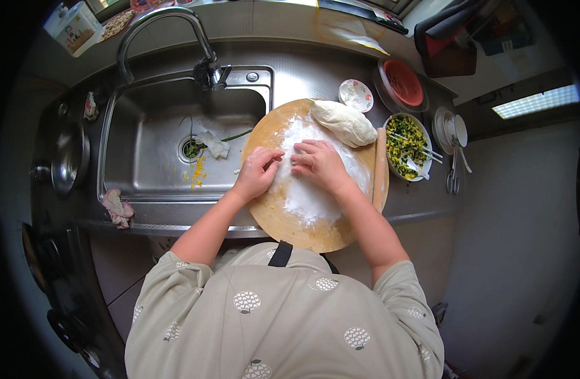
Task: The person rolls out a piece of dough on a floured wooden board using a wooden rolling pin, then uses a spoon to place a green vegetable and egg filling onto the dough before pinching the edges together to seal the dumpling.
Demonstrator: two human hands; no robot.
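A round wooden board [266, 213] lies in front of me, with white flour [309, 203] spread over its middle. My left hand [260, 171] is at the board's left part, fingers bent and thumb apart, with nothing visible in it. Over the flour, my right hand [321, 163] is palm down with its fingers apart; what lies under the palm is hidden. A large, elongated lump of dough [344, 122] sits at the board's far right edge. Beside it, a wooden rolling pin [379, 166] lies along the right side.
Left of the board is a steel sink [152, 151] with scraps near its drain, under a curved faucet [164, 12]. To the right stand a bowl of chopped greens and yellow bits [403, 137], a small flour bowl [355, 94], a red basin [403, 80] and scissors [453, 177].
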